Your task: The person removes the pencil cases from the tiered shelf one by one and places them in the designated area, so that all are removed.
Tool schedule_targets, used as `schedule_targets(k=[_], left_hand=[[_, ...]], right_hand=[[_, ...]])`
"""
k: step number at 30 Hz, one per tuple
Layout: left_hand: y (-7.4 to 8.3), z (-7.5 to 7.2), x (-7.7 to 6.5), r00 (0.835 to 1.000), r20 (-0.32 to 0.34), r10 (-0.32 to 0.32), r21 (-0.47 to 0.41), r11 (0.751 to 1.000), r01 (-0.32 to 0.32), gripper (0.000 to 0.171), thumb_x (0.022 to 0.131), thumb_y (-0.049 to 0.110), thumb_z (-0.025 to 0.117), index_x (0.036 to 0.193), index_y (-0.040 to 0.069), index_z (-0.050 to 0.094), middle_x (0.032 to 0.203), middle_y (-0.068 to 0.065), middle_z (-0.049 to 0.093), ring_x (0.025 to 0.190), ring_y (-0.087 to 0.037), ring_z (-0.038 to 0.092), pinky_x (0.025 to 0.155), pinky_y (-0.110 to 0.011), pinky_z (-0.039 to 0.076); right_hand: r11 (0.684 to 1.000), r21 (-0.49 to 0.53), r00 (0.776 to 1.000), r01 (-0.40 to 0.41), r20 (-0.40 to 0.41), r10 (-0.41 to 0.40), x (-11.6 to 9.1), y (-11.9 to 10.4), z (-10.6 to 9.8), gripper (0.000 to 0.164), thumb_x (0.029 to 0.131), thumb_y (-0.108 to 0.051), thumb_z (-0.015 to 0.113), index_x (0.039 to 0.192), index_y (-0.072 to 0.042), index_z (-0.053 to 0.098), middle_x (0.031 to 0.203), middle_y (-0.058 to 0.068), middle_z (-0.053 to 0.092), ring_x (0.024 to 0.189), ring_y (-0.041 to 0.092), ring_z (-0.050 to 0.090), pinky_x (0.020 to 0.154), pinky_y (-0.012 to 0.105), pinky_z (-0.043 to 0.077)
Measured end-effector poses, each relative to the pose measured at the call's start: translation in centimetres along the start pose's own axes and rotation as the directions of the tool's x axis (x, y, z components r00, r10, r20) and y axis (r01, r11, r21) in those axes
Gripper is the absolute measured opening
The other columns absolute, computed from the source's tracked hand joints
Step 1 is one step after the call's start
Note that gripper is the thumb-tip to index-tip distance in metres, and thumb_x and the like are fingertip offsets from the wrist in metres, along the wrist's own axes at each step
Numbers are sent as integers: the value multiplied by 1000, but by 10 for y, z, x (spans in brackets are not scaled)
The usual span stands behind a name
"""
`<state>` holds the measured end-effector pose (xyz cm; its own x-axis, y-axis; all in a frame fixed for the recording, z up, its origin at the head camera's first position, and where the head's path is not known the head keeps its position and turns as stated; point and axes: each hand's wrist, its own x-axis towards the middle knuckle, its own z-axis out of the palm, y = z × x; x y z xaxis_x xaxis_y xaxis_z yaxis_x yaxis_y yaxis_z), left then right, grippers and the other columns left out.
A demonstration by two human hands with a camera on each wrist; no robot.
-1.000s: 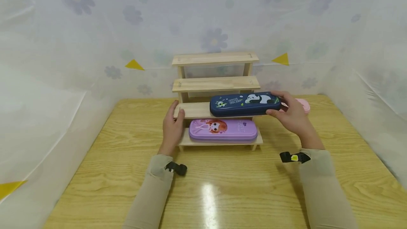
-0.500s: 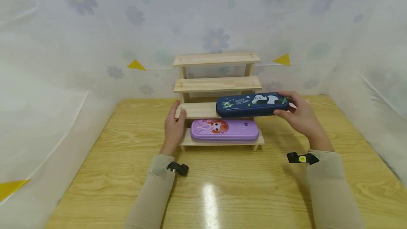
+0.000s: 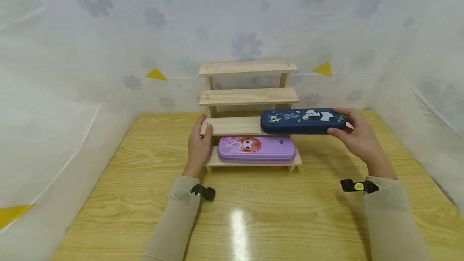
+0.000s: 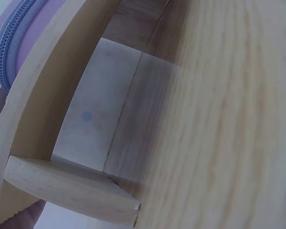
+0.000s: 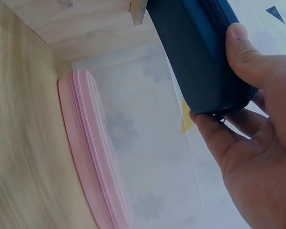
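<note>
From my remote station, head view: the right hand (image 3: 357, 136) has its grip clamped on the right end of a navy-blue elongated pencil case with rounded corners and a panda print (image 3: 302, 121). I read the thumb on its near long edge and fingers round the far side and end. The pencil case lies level with the second step from the bottom of a pale wooden four-step display stand (image 3: 248, 96). Its left part covers that step's right half; its right part juts beyond the step's end. I cannot tell whether its underside touches the wood.

Left hand (image 3: 199, 144): grip closed about the left end of the same step, thumb at the near side, fingers at the far side. The left wrist camera gives me mostly boards.

On the lowest step I record a glossy lilac case with a long-haired cartoon figure (image 3: 275, 149), lying flat, printed side up.

The right wrist view shows me a pale pink rounded case (image 5: 95, 148) on the yellowish wood-grain bench (image 3: 156, 208), near the stand's right side, below the navy case.

Behind: a whitish flower-patterned sheet (image 3: 203, 23).
</note>
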<state>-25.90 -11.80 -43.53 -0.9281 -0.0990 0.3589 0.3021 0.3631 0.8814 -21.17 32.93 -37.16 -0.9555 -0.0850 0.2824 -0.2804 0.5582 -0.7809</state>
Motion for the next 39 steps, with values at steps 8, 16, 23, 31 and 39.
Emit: schedule_targets(k=[8,16,23,31,39], left_hand=[[-1,0,0,1000,1,5,7,1000,-5,55,103,46,45,152,21,41,153,3,40,133,-18,43,107,-40,39],[-3,1,0,1000,0,15,2,1000,-15,54,104,45,46,151,19,41,153,3,41,133,-18,43,108,-40,38],[-2,1,1,1000,-5,10,-5,1000,-10,54,103,44,46,151,19,42,152,3,41,135,-17,41,109,-39,37],[0,0,0,1000,-9,14,10,1000,-14,54,104,42,47,151,17,42,153,2,41,140,-15,34,113,-36,30],[-1,1,0,1000,-11,15,19,1000,-15,55,104,43,46,152,17,41,153,1,41,140,-16,35,113,-36,30]], right_hand=[[1000,-7,999,-25,-29,25,-7,9,-12,68,94,-13,66,154,-13,33,150,18,29,133,31,39,85,3,42],[999,37,997,9,-78,-6,-13,21,-18,64,93,-1,66,150,-8,38,144,12,35,121,6,44,84,5,44],[998,54,992,42,-125,-35,-17,33,-25,61,92,4,64,148,-4,41,140,9,39,116,5,46,84,6,44],[999,47,990,3,-142,3,-23,43,-35,61,93,1,64,149,-6,39,140,5,41,117,3,45,84,5,44],[998,65,986,-11,-164,21,-29,53,-46,60,94,4,61,148,-4,38,140,4,41,120,3,44,84,5,44]])
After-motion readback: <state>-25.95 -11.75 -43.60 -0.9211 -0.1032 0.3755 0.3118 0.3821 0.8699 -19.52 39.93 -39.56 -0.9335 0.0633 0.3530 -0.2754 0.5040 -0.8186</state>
